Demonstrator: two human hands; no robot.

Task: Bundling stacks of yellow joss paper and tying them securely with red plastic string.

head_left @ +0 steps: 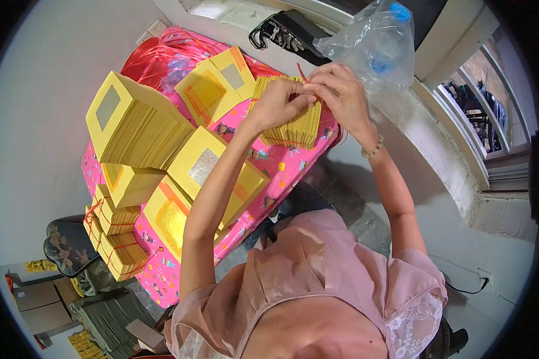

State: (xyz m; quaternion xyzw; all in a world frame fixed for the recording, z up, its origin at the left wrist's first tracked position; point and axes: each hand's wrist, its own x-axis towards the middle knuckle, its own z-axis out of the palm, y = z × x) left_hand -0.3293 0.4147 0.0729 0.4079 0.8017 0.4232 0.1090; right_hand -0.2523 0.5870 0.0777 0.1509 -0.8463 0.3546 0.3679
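At the far edge of the table, a bundle of yellow paper sheets (293, 130) lies with its many thin edges facing up. A red string (301, 72) runs around it, one loose end sticking up between my hands. My left hand (281, 103) rests on the bundle, thumb and fingers pinched at the string. On the other side, my right hand (343, 99) has its fingers closed on the string close to the left fingertips. The exact crossing of the string is hidden by the fingers.
Yellow paper stacks (141, 122) stand left on a pink patterned tablecloth (284, 179). Bundles tied with red string (118, 254) sit at the near left corner. Behind lies a heap of red string (156, 63). A black bag with keys (296, 36) and a clear plastic bag (374, 51) occupy the sill.
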